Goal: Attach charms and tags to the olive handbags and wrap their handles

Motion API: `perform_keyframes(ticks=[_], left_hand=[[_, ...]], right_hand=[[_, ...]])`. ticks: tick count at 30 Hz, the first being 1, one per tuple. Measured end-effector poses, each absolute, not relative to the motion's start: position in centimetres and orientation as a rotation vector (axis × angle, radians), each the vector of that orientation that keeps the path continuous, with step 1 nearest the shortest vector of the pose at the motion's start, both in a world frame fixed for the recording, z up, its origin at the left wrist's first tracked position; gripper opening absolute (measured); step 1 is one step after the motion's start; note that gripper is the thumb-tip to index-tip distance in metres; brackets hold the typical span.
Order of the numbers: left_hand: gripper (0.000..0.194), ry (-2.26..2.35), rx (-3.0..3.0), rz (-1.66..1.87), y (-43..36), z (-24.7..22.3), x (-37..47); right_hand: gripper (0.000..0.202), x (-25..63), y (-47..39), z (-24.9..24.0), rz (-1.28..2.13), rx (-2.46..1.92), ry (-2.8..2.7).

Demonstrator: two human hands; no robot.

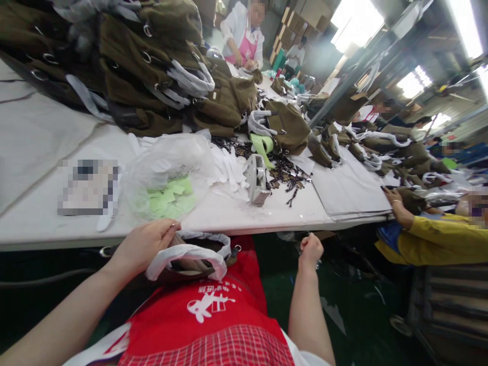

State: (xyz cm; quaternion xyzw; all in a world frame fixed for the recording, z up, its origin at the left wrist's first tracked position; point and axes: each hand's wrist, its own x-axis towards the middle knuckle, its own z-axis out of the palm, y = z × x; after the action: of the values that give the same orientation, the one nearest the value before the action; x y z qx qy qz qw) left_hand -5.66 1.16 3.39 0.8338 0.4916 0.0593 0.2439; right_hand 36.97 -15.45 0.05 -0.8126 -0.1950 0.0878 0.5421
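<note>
An olive bag (190, 265) with handles wrapped in white rests against the red apron, just below the table's front edge. My left hand (150, 244) is closed at the bag's left side, thumb and fingers pressed together by the wrapped handle; the exact thing between its fingertips is too small to name. To the right of the apron, my right hand (311, 250) is closed in a fist apart from the bag. Something small and shiny shows at its lower edge, and a thin tip sticks up above it; I cannot make out what it holds.
On the white table (236, 218) lie a plastic bag with green slips (171, 195), a tape dispenser (257, 180), dark beaded tassels (292, 175) and white sheets (348, 188). Olive bags (141, 66) are heaped behind. A person's yellow sleeve (446, 239) is at right.
</note>
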Motion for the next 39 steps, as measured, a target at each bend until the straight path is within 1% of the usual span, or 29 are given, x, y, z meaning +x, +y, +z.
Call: perform_keyframes(ticks=[3,5,8,11,13,15,18,20,21,23,25,26,27,28,31,34,36,39], left_hand=[[0.041,1.338,2.28,0.147,1.1,3.6,-5.5],[0.041,1.289,2.294,0.18,1.0,3.7,-5.3],[0.041,1.18,2.426,0.386,0.6,3.8,-5.2],[0.034,1.105,2.598,0.568,-0.3,4.1,-5.3],[0.03,1.054,2.668,0.579,-0.9,4.5,-5.3],[0.029,1.014,2.698,0.553,-1.4,4.9,-5.5],[0.031,0.952,2.668,0.498,-1.5,5.2,-6.0],[0.033,0.955,2.612,0.465,-1.5,5.1,-6.6],[0.033,0.986,2.584,0.462,-1.4,5.0,-6.8],[0.033,1.07,2.546,0.459,-1.4,4.6,-7.3],[0.033,1.118,2.539,0.446,-1.4,4.3,-7.6],[0.034,1.121,2.539,0.429,-1.5,4.2,-7.7],[0.034,1.113,2.54,0.416,-1.5,4.2,-7.7],[0.035,1.102,2.537,0.41,-1.4,4.1,-7.6],[0.034,1.074,2.507,0.425,-1.4,4.2,-7.5],[0.031,1.045,2.464,0.485,-1.5,4.1,-7.6],[0.031,1.028,2.44,0.541,-1.6,4.1,-8.0],[0.033,1.098,2.391,0.679,-2.0,4.2,-8.4]], right_hand=[[0.038,36.8,-15.8,2.8,-0.024,-1.854,-0.402],[0.036,35.0,-15.4,4.6,-0.065,-1.806,-0.516],[0.037,30.1,-13.5,6.9,0.04,-1.795,-0.975],[0.039,24.0,-10.4,8.5,0.094,-1.741,-1.567],[0.037,20.3,-8.3,9.0,0.18,-1.624,-1.882],[0.033,17.7,-6.7,9.3,0.37,-1.486,-2.061],[0.033,16.4,-5.0,9.3,0.666,-1.326,-2.039],[0.037,17.0,-4.1,9.2,0.732,-1.328,-1.919],[0.039,17.5,-3.6,9.1,0.709,-1.377,-1.866],[0.038,18.2,-3.0,9.0,0.516,-1.549,-1.796],[0.026,18.1,-2.9,9.2,0.155,-1.676,-1.715],[0.02,17.6,-3.1,9.5,-0.007,-1.66,-1.696],[0.02,16.8,-3.3,9.7,-0.095,-1.59,-1.73],[0.024,15.8,-3.6,10.0,-0.091,-1.483,-1.829],[0.036,12.5,-3.8,10.1,0.24,-1.245,-2.283],[0.032,10.5,-3.0,9.3,0.488,-1.356,-2.463],[0.025,10.1,-2.5,8.6,0.549,-1.443,-2.476],[0.022,10.2,-2.8,8.1,0.464,-1.587,-2.353]])
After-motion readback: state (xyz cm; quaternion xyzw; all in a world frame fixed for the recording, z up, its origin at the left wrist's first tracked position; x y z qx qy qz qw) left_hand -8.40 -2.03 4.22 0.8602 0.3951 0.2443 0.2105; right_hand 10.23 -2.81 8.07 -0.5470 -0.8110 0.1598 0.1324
